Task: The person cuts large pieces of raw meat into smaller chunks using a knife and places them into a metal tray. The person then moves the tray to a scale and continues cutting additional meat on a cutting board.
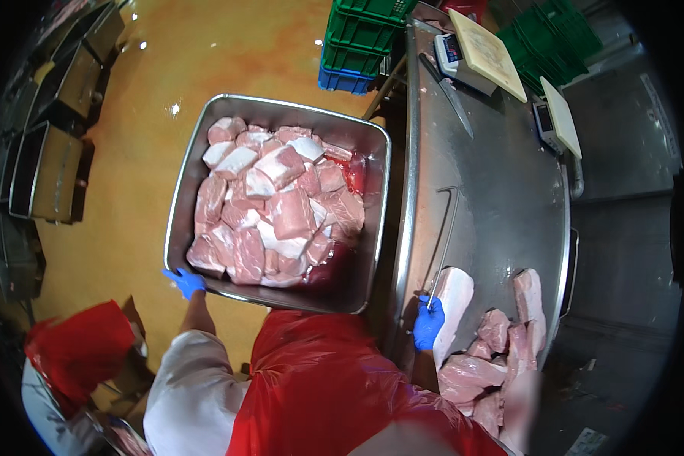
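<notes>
We wore a blue glove [188, 282] on our left hand [186, 283] at eight o'clock, another on our right hand [429, 325] near five, a baggy white sleeve [194, 391] at seven, and a shiny, creased red apron [311, 372] at six.

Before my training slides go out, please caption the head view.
Blue-gloved left hand at the corner of a metal tub of meat pieces, right hand holding a thin metal rod.

Head cam: L one of a side-by-side pr on wearer's head, wide fisheye, facing steeply down & a bit fwd. V. close: own red apron [311, 372], 6 o'clock. Mid-dist: steel bin [368, 140], 10 o'clock of ctr; bench [509, 205], 3 o'clock. Farther: floor [152, 76], 11 o'clock.
</notes>
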Demonstrator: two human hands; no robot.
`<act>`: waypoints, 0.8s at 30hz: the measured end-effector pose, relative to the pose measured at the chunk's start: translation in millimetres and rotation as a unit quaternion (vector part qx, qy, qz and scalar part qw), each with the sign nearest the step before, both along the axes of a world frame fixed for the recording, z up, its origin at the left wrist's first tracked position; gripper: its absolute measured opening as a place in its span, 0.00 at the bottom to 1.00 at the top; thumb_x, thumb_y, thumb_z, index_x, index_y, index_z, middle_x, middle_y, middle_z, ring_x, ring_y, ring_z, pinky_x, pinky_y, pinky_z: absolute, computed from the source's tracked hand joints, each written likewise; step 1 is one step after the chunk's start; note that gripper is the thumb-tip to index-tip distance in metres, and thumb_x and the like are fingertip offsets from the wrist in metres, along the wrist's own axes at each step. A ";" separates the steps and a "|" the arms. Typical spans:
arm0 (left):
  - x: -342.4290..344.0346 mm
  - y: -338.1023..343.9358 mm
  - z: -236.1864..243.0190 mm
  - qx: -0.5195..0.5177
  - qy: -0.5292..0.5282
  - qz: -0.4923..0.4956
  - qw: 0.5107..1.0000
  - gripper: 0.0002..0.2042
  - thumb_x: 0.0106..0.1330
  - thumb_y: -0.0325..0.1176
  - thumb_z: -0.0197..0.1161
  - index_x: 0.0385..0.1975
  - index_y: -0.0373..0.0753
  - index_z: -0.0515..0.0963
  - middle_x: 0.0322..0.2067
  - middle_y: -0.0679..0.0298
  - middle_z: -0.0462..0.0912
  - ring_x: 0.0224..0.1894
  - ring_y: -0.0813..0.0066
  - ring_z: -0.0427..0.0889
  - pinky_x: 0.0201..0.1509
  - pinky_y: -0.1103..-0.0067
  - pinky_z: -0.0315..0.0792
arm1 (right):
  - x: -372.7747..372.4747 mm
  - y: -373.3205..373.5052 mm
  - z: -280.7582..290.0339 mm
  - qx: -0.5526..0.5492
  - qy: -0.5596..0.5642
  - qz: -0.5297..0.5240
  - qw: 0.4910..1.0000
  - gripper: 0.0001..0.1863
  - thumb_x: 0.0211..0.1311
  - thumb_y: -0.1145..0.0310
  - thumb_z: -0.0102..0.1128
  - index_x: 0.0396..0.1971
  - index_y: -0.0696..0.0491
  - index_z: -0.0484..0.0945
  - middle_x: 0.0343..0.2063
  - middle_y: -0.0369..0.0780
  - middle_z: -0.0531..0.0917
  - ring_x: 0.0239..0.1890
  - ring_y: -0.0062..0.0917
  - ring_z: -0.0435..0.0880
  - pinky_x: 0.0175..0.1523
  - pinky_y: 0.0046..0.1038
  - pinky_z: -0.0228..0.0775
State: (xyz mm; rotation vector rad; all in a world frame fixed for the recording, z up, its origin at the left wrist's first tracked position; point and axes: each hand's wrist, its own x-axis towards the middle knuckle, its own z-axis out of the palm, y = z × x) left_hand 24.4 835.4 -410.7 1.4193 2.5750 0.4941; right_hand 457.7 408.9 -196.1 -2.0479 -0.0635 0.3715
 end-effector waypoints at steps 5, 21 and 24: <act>63.1 -30.3 48.2 -0.040 -0.170 0.087 0.981 0.32 0.74 0.37 0.41 0.74 0.52 0.35 0.55 0.37 0.73 0.54 0.40 0.75 0.57 0.55 0.68 | 2.6 -22.1 -30.0 0.006 -0.056 -0.054 0.997 0.05 0.64 0.74 0.58 0.34 0.56 0.82 0.24 0.32 0.79 0.26 0.13 0.71 0.32 0.20 0.64; 136.8 -158.3 -33.4 0.379 -0.719 0.229 0.536 0.34 0.70 0.31 0.44 0.72 0.74 0.45 0.32 0.63 0.66 0.27 0.69 0.67 0.26 0.74 0.62 | -23.7 -125.6 -84.5 0.056 -0.020 -0.033 0.998 0.13 0.58 0.68 0.69 0.23 0.54 0.72 0.15 0.33 0.74 0.15 0.16 0.69 0.20 0.23 0.62; 144.5 -189.3 -39.8 0.363 -0.544 0.214 0.725 0.36 0.69 0.26 0.44 0.74 0.66 0.41 0.32 0.61 0.69 0.26 0.70 0.66 0.25 0.73 0.65 | -16.6 -131.7 -78.1 0.068 0.022 -0.035 0.997 0.12 0.59 0.69 0.68 0.23 0.54 0.72 0.16 0.34 0.75 0.17 0.15 0.69 0.23 0.23 0.63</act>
